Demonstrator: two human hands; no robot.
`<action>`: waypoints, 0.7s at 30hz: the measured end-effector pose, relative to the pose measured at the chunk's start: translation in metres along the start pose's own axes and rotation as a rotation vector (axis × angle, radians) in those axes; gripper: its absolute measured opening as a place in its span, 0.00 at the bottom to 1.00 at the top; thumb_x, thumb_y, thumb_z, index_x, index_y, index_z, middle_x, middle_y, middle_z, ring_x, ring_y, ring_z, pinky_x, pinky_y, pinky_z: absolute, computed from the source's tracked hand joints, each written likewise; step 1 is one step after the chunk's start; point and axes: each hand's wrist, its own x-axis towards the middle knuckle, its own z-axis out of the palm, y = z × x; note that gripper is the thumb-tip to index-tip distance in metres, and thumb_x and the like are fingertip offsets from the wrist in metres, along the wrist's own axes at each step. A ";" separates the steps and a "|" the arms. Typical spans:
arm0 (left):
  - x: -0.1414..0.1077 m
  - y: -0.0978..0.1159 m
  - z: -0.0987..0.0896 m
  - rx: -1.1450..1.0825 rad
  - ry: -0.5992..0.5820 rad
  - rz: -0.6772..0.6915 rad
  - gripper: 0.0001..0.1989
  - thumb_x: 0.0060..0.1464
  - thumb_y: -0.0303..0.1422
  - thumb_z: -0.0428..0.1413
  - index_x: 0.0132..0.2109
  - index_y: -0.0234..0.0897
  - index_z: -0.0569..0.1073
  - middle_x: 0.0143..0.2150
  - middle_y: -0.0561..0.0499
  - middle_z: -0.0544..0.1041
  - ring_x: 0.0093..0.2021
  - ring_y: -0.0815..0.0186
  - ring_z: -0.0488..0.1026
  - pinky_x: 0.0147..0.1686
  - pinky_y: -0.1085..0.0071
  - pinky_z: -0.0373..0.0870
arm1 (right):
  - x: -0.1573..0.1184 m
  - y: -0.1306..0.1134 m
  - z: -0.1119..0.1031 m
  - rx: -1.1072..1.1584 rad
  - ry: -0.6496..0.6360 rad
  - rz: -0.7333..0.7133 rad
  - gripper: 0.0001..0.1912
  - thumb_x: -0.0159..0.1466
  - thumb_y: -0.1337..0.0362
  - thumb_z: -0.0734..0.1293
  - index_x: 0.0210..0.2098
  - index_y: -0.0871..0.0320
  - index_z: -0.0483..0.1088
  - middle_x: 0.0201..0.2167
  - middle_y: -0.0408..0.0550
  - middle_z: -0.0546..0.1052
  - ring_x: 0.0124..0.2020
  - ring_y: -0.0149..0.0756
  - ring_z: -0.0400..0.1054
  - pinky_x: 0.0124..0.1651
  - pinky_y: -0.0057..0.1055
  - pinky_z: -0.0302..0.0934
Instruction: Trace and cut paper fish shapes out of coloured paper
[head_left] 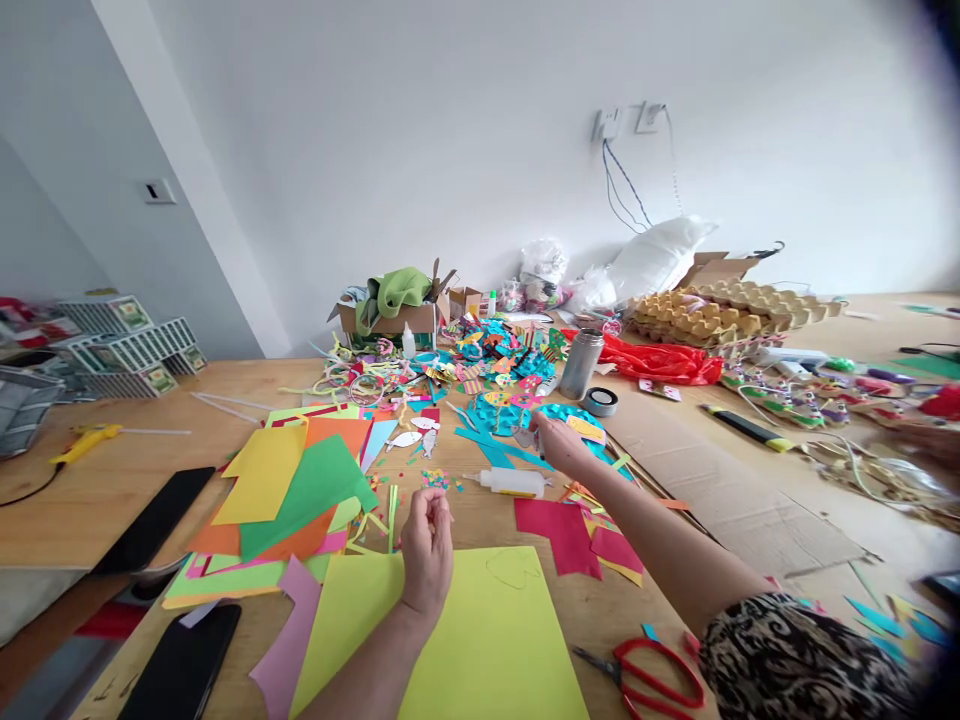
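Observation:
My left hand (428,550) is above the top edge of a yellow paper sheet (480,640), fingers curled in; whatever may be inside them is hidden. A faint heart outline is drawn on the sheet. My right hand (561,447) reaches forward to the blue paper pieces (491,412), its fingers drawn together beside a small greyish piece I cannot make out clearly. Between the hands lies a white glue bottle (517,482) on its side. Small coloured paper bits (435,480) are scattered just beyond my left hand. White fish cut-outs (407,439) lie farther left.
Coloured paper sheets (300,480) are piled at the left, with a black phone (180,660) nearby. Red-handled scissors (652,675) lie at the front right. A metal flask (581,364) and a tape roll (600,401) stand behind my right hand. Cardboard (720,470) covers the right side.

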 end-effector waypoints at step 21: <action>-0.001 0.002 0.001 0.091 -0.103 0.041 0.10 0.60 0.38 0.47 0.40 0.37 0.68 0.28 0.50 0.72 0.28 0.66 0.71 0.30 0.71 0.68 | -0.007 0.009 -0.008 -0.014 0.004 -0.157 0.15 0.67 0.60 0.64 0.50 0.60 0.68 0.49 0.50 0.72 0.46 0.39 0.70 0.47 0.43 0.66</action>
